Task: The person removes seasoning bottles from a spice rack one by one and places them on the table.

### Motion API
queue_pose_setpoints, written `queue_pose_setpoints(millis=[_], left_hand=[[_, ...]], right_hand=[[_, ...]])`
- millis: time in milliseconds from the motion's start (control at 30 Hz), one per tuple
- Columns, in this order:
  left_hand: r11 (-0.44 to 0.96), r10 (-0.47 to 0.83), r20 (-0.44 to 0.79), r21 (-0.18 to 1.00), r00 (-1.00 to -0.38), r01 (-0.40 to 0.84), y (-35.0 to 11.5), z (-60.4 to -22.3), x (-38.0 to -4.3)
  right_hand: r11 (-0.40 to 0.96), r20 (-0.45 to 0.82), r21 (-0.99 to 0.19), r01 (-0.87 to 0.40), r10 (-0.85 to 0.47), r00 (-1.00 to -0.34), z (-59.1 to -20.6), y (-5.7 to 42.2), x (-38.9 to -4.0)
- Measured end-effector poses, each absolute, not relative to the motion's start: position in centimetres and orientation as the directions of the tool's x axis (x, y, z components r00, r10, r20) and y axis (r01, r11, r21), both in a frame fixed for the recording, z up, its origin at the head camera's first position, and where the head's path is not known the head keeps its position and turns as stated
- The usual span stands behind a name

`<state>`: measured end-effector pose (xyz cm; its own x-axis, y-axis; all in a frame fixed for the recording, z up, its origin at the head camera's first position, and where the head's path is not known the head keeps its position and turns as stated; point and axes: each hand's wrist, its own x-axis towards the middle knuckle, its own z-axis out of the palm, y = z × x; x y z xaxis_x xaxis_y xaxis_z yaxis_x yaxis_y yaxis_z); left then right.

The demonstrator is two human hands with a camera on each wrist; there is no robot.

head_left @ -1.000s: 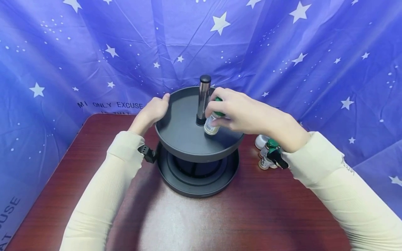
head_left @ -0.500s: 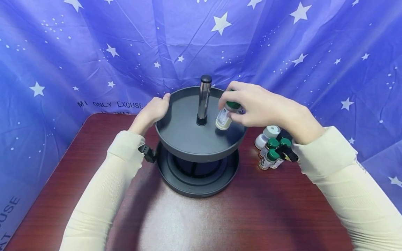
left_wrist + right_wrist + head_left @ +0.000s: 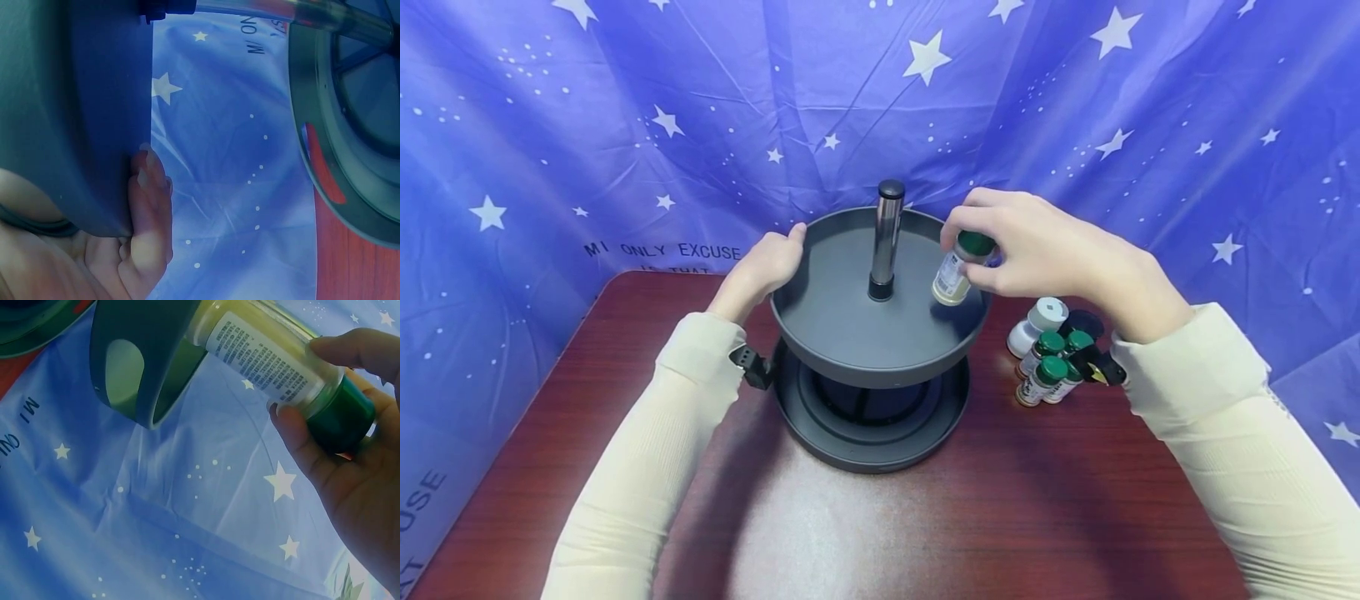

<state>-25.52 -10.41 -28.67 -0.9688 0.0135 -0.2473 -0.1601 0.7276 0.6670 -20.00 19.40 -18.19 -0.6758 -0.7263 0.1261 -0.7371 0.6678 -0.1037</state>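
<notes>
My right hand [image 3: 1018, 242] holds a small spice jar [image 3: 951, 277] near its green cap, over the right side of the upper tray. The jar leans, cap toward my palm; its printed label [image 3: 261, 357] and pale yellow contents show in the right wrist view. I cannot tell whether its base touches the tray. At the left rim, my left hand [image 3: 771, 265] grips the upper tray [image 3: 842, 333] of a dark grey two-tier stand, thumb on the rim and fingers [image 3: 150, 231] underneath. A metal post [image 3: 887, 237] rises from the tray's middle.
Below is the stand's lower tray [image 3: 880, 457], on a reddish-brown wooden table [image 3: 1000, 517]. Right of it stand several green-capped jars [image 3: 1040, 382] and a white-capped bottle [image 3: 1037, 327], close to my right wrist. A blue starry curtain [image 3: 820, 108] hangs behind.
My right hand has carried the spice jar rightward across the upper tray, from beside the post toward the right rim. My left hand stays on the left rim.
</notes>
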Motion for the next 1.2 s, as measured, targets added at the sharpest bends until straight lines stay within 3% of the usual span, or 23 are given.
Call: queue_pose_setpoints(millis=[1200], left_hand=[[0.733,0.018,-0.251,0.662,-0.968,-0.158,-10.3,-28.6,-25.6]], right_hand=[[0.734,0.155,-0.082,-0.674,-0.658,-0.737,-17.6,22.3,-19.6]])
